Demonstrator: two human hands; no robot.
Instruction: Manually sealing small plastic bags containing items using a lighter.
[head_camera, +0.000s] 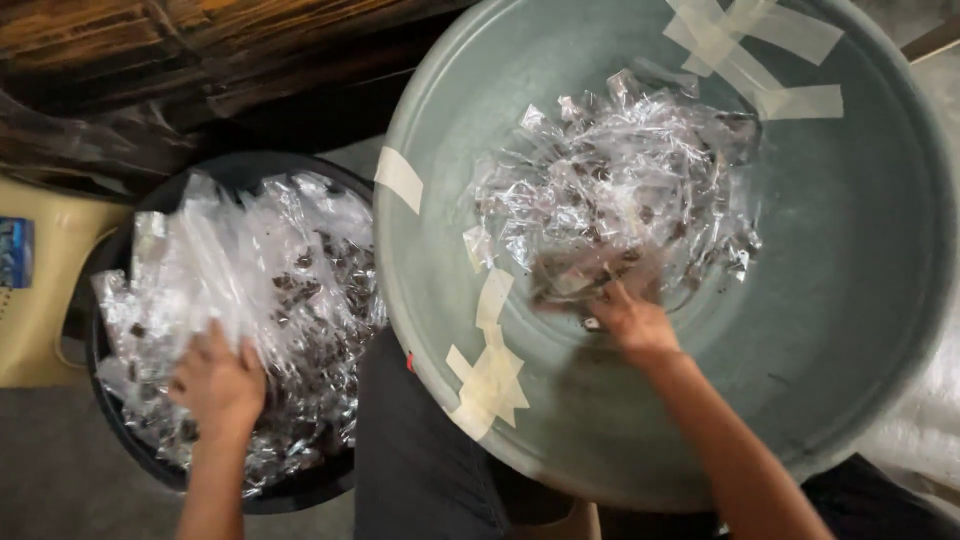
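In the grey taped basin (850, 300), the right hand (632, 322) pinches loosely at clear packets (620, 180), blurred. The left hand (218, 385) lies flat and open on packets filling the black tub (300, 490). That heaped tub could spill slippery packets over its rim.

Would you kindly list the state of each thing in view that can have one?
Grey basin: tilted toward the camera, patched with tape strips, holding a pile of clear packets.
Packets in basin: heaped, small dark pieces inside.
Black tub: filled with clear packets.
Packets in tub: piled to the rim.
Left hand: resting on the tub's packets.
Right hand: blurred, reaching into the basin's pile; grip unclear.
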